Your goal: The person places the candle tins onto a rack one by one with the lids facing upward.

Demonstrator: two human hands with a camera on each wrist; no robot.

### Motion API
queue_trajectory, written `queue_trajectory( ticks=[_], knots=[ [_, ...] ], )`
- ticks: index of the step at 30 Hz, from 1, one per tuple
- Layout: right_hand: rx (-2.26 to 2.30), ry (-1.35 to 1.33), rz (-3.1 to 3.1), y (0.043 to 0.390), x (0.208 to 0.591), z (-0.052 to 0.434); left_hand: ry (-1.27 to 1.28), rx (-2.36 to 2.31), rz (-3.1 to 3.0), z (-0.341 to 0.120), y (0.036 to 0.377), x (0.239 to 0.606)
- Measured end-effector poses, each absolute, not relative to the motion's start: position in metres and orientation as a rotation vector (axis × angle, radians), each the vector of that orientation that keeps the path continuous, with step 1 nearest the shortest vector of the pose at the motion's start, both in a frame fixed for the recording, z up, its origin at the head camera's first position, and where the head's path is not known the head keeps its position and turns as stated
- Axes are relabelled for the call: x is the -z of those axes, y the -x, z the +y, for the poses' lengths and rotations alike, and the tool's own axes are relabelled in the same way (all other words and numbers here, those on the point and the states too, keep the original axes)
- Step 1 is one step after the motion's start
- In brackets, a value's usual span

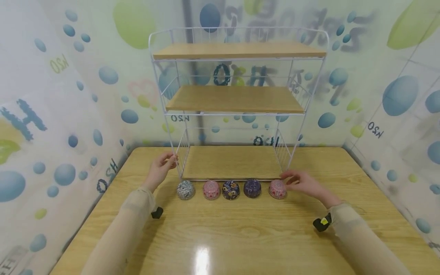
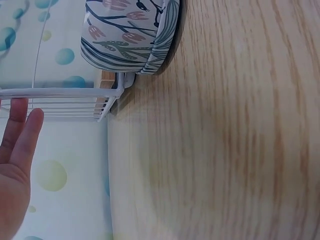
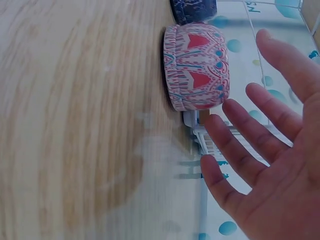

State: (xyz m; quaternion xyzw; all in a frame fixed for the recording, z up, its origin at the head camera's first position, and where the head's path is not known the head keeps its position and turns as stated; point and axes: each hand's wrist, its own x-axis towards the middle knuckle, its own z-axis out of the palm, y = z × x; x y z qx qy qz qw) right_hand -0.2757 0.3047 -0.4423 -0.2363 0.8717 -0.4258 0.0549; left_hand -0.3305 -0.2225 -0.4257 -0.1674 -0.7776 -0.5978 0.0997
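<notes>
My left hand (image 1: pixel 160 168) is beside the left front post of a white wire shelf rack (image 1: pixel 167 126). In the left wrist view its fairly straight fingertips (image 2: pixel 34 117) are right at the white post. A round white tin with leaf and bird patterns (image 1: pixel 185 190) stands at the foot of that post. My right hand (image 1: pixel 304 185) is spread beside a pink patterned tin (image 1: pixel 277 189) at the row's right end. The right wrist view shows its fingers (image 3: pixel 242 150) apart and gripping nothing, fingertips close to that tin (image 3: pixel 197 67).
Between the end tins stand another pink tin (image 1: pixel 211 190), a dark flowered tin (image 1: pixel 230 190) and a purple tin (image 1: pixel 252 188). The rack has wooden top (image 1: pixel 240 49), middle (image 1: pixel 235 98) and bottom boards (image 1: pixel 232 162). Patterned walls (image 1: pixel 110 76) enclose the wooden table (image 1: pixel 240 236).
</notes>
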Motion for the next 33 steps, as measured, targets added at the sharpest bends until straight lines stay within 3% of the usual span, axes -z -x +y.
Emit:
queue_trajectory(
  ticks=[22,33],
  knots=[
    [1.205,0.746,2.647,0.273,0.449,0.290,0.446,1.767,-2.327,-0.221,0.329,0.425],
    [1.141,0.754,2.664,0.274,0.456,0.286,0.479,1.713,-2.345,-0.211,0.307,0.401]
  ],
)
